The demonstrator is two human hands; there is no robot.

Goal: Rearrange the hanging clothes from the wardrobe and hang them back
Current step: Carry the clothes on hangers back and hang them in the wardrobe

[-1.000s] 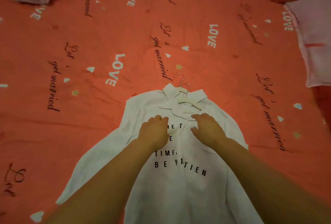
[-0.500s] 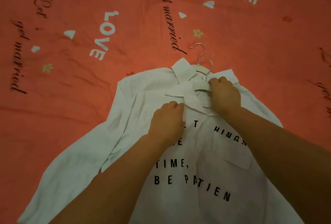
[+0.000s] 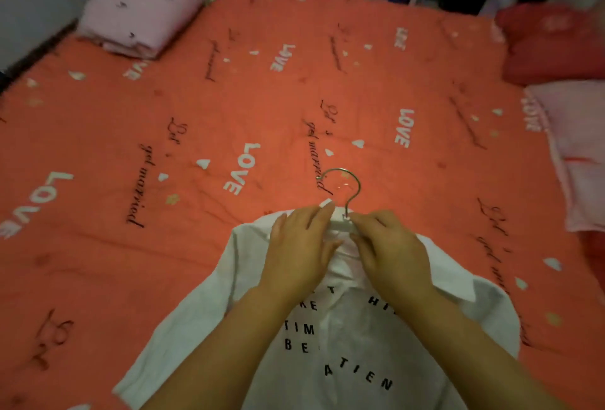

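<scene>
A white shirt with black printed letters lies front up on the orange bedsheet, its collar pointing away from me. A white hanger with a metal hook sticks out of the collar. My left hand rests on the left side of the collar, its fairly straight fingers reaching the hanger's left end. My right hand pinches the hanger's middle just below the hook. The rest of the hanger is hidden inside the shirt.
A folded pink blanket sits at the bed's far left corner. A red pillow and a pink pillow lie along the right edge. Dark furniture stands beyond the far edge of the bed.
Both hands have slid up from the shirt's chest to the collar. The right hand has taken the hanger by its neck, and the left has joined it there. The view has lifted.
</scene>
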